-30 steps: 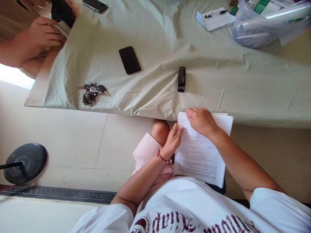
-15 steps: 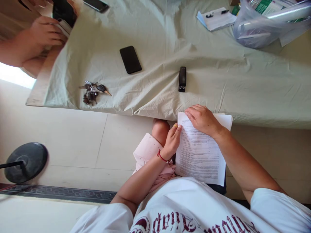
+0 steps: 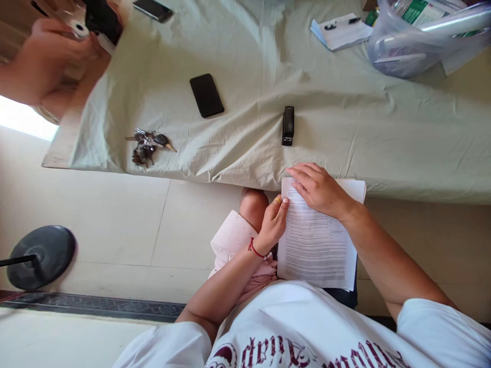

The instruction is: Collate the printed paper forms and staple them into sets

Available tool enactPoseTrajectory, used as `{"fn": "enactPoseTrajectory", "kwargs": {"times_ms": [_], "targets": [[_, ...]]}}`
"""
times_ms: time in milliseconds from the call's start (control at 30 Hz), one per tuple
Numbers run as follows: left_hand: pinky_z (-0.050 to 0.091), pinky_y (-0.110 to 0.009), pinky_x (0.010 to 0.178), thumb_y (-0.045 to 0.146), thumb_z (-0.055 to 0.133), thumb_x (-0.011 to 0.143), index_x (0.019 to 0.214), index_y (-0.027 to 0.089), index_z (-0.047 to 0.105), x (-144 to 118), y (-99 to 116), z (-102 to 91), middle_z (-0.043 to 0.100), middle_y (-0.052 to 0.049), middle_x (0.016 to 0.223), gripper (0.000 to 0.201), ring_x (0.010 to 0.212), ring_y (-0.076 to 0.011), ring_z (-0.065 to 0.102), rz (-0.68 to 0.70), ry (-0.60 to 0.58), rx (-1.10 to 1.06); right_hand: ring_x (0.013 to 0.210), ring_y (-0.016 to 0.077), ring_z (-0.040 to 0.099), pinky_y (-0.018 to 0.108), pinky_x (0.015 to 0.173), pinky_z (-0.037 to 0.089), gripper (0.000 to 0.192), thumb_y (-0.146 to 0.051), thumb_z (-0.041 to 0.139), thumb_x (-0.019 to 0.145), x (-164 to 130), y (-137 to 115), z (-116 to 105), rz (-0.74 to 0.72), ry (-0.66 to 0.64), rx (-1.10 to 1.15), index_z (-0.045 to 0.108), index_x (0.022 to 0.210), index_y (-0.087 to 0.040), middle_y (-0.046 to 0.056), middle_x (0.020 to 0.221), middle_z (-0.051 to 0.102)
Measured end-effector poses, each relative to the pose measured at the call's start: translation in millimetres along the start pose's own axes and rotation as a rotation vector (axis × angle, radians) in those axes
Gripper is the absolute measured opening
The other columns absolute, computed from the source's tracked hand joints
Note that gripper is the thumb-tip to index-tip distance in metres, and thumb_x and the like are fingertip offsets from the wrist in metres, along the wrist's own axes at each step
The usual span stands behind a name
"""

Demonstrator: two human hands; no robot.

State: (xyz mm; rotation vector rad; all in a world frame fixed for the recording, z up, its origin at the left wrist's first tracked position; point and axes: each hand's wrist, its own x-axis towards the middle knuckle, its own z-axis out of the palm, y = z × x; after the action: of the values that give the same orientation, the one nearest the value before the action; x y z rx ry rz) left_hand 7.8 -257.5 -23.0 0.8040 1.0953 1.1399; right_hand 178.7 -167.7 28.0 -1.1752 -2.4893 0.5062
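A stack of printed papers (image 3: 316, 245) lies on my lap, just below the table's near edge. My left hand (image 3: 273, 221) pinches the stack's left edge with thumb and fingers. My right hand (image 3: 318, 188) rests flat on the top of the stack, fingers spread toward its upper left corner. A small black stapler (image 3: 288, 125) lies on the green tablecloth (image 3: 345, 117) a short way beyond my right hand, touched by neither hand.
A black phone (image 3: 206, 95) and a bunch of keys (image 3: 146, 144) lie left of the stapler. A clear plastic bag (image 3: 418, 36) and a notepad with a pen (image 3: 341, 28) sit at the far right. Another person's hands (image 3: 49, 56) hold something at the table's far left. A round black stand base (image 3: 40, 255) is on the floor.
The papers have squared up and my right hand has slid a little toward the stack's top left corner. The other person's hands at the far left have shifted.
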Motion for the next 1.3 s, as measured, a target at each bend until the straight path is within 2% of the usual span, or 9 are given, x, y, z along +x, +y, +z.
{"fn": "enactPoseTrajectory", "kwargs": {"times_ms": [100, 267, 400, 567, 733, 867, 967, 1133, 1300], "targets": [[0.049, -0.031, 0.082, 0.077, 0.073, 0.099, 0.096, 0.021, 0.067, 0, 1, 0.2, 0.062, -0.001, 0.092, 0.056, 0.085, -0.0169, 0.053, 0.01, 0.007, 0.006, 0.142, 0.0339, 0.065, 0.054, 0.12, 0.051, 0.045, -0.028, 0.044, 0.117, -1, -6, 0, 0.001, 0.091, -0.04, 0.071, 0.15, -0.016, 0.018, 0.15, 0.075], [0.048, -0.032, 0.085, 0.071, 0.079, 0.096, 0.089, 0.022, 0.062, -1, 2, 0.7, 0.058, 0.0, 0.088, 0.052, 0.083, -0.0169, 0.049, -0.01, 0.041, -0.016, 0.142, 0.0331, 0.067, 0.055, 0.124, 0.049, 0.041, -0.026, 0.044, 0.117, -3, -12, 2, -0.039, 0.059, -0.067, 0.078, 0.137, -0.018, 0.015, 0.137, 0.081], [0.05, -0.035, 0.092, 0.067, 0.076, 0.099, 0.098, 0.022, 0.069, -1, 4, 1.1, 0.067, -0.003, 0.096, 0.045, 0.094, -0.0208, 0.058, 0.009, 0.026, -0.029, 0.141, 0.0325, 0.068, 0.054, 0.122, 0.051, 0.042, -0.027, 0.044, 0.117, -3, -10, 4, -0.064, 0.054, -0.041, 0.078, 0.139, -0.016, 0.016, 0.139, 0.081], [0.052, -0.036, 0.095, 0.071, 0.074, 0.1, 0.1, 0.022, 0.07, 0, 3, 1.2, 0.071, -0.004, 0.098, 0.049, 0.097, -0.0225, 0.062, 0.019, 0.034, -0.001, 0.144, 0.0326, 0.067, 0.055, 0.122, 0.053, 0.043, -0.028, 0.044, 0.117, -1, -9, 4, -0.086, 0.028, 0.002, 0.077, 0.143, -0.018, 0.015, 0.141, 0.08], [0.053, -0.038, 0.099, 0.074, 0.071, 0.101, 0.09, 0.022, 0.068, 1, 0, 1.6, 0.066, -0.004, 0.091, 0.053, 0.096, -0.0226, 0.06, 0.069, 0.038, 0.032, 0.139, 0.0325, 0.07, 0.054, 0.118, 0.055, 0.046, -0.026, 0.042, 0.117, -1, -12, 7, -0.096, 0.019, -0.008, 0.075, 0.145, -0.013, 0.018, 0.14, 0.08], [0.054, -0.039, 0.1, 0.075, 0.071, 0.1, 0.087, 0.023, 0.069, 0, 0, 1.1, 0.065, -0.005, 0.088, 0.054, 0.1, -0.0249, 0.062, 0.077, 0.056, 0.072, 0.142, 0.0328, 0.068, 0.055, 0.121, 0.053, 0.045, -0.028, 0.043, 0.117, -2, -12, 7, -0.067, 0.051, -0.017, 0.074, 0.148, -0.015, 0.017, 0.143, 0.08], [0.056, -0.039, 0.099, 0.077, 0.07, 0.1, 0.088, 0.022, 0.071, 0, 1, 1.2, 0.067, -0.005, 0.088, 0.056, 0.099, -0.0251, 0.063, 0.081, 0.051, 0.082, 0.142, 0.0336, 0.068, 0.057, 0.123, 0.05, 0.043, -0.031, 0.045, 0.117, -5, -11, 7, -0.03, 0.079, -0.05, 0.076, 0.143, -0.015, 0.018, 0.141, 0.08], [0.055, -0.038, 0.095, 0.083, 0.068, 0.098, 0.098, 0.022, 0.074, 0, 2, 2.7, 0.071, -0.006, 0.096, 0.061, 0.095, -0.0235, 0.063, 0.092, 0.042, 0.079, 0.139, 0.0338, 0.07, 0.059, 0.125, 0.048, 0.043, -0.032, 0.045, 0.118, -10, -10, 7, -0.052, 0.057, -0.061, 0.079, 0.138, -0.015, 0.018, 0.136, 0.082], [0.054, -0.038, 0.095, 0.082, 0.065, 0.1, 0.091, 0.022, 0.07, 0, 1, 3.3, 0.068, -0.005, 0.089, 0.061, 0.093, -0.0238, 0.062, 0.11, 0.032, 0.118, 0.138, 0.0332, 0.071, 0.057, 0.125, 0.049, 0.044, -0.034, 0.045, 0.118, -9, -10, 6, -0.051, 0.058, -0.055, 0.077, 0.14, -0.013, 0.018, 0.136, 0.082]]}}
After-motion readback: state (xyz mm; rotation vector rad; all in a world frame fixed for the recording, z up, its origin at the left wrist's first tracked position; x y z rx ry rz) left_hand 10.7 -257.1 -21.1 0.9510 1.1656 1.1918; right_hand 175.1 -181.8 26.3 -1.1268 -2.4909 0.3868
